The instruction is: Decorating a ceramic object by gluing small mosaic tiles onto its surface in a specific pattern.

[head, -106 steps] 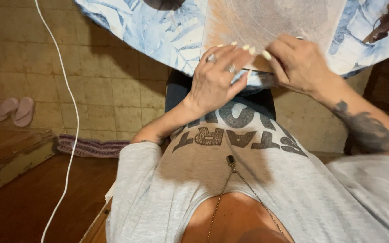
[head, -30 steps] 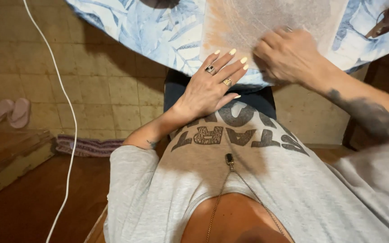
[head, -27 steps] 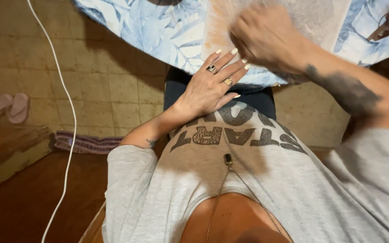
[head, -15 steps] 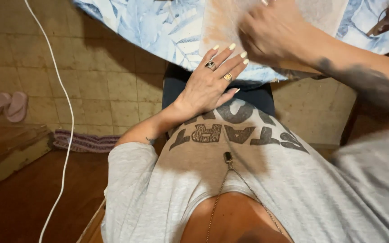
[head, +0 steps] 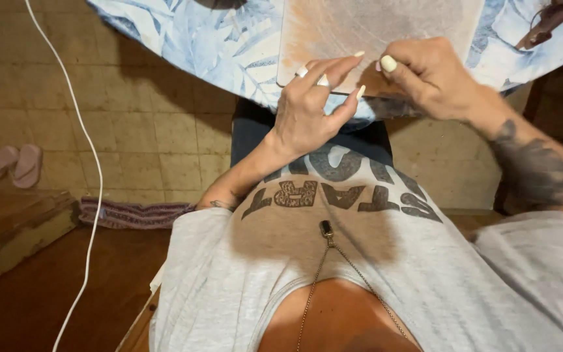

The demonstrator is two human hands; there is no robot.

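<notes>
Head view looks straight down the person's own front: nearest is a grey cotton T-shirt with dark block lettering, and a thin metal neck chain with a small dark pendant hangs over it. Dark trousers show just beyond the shirt hem, under the edge of the surface.

Further out, both hands meet at the near rim of a round surface covered with a pale blue leaf-print cloth. On that cloth lies a thin, rectangular, whitish-brown translucent sheet, its near edge reaching the rim of the surface. The left hand, with rings and long pale nails, has its fingers loosely spread, the fingertips resting at the sheet's near edge; whether they pinch it cannot be told. The right hand, on a tattooed forearm, has its grip curled, thumb pressed toward the forefinger right at the same near edge, just beside the left fingertips; what it holds there is too small to tell.

Far right on the cloth sits a dark brown object, partly cut off.

Left of the person, a white cable hangs across beige floor tiles, a striped purple rug lies by a wooden step, and a pair of pink slippers rests at far left.
</notes>
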